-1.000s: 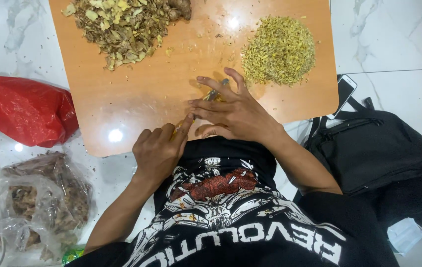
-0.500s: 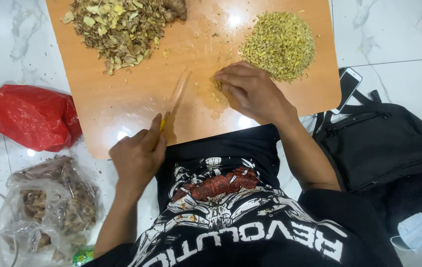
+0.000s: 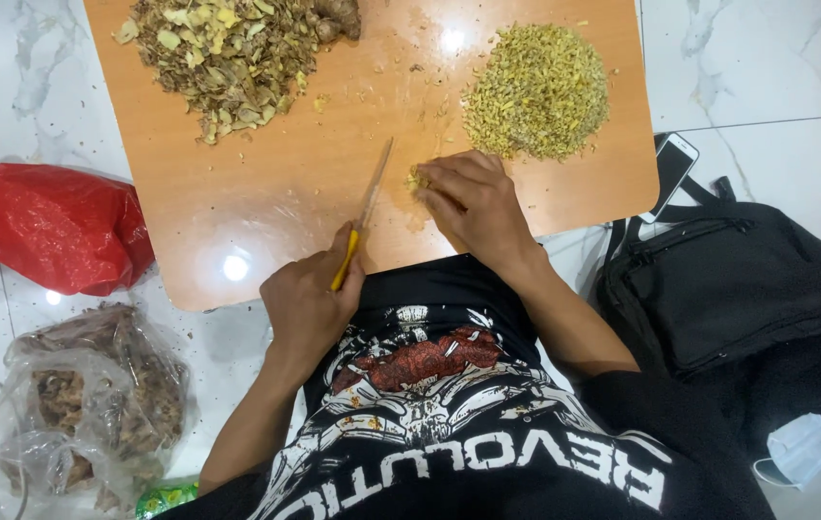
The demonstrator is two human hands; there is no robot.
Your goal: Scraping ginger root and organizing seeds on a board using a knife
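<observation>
A knife [image 3: 364,214] with a yellow handle is held in the left hand [image 3: 309,303], whose fingers are closed fully around the handle. The blade extends away from the grip, up and to the right, and lies low over the wooden board [image 3: 266,202]. The blade tip ends just beside a small clump of yellowish pieces [image 3: 417,178]. This clump is pinned against the board under the bent fingertips of the right hand [image 3: 473,202]; whether it is pinched or only pressed cannot be told. 2 piles are seen on the far part of the board: a coarse brown heap [image 3: 227,53] at the left and a finely chopped yellow-green heap [image 3: 537,91] at the right, near the right hand.
</observation>
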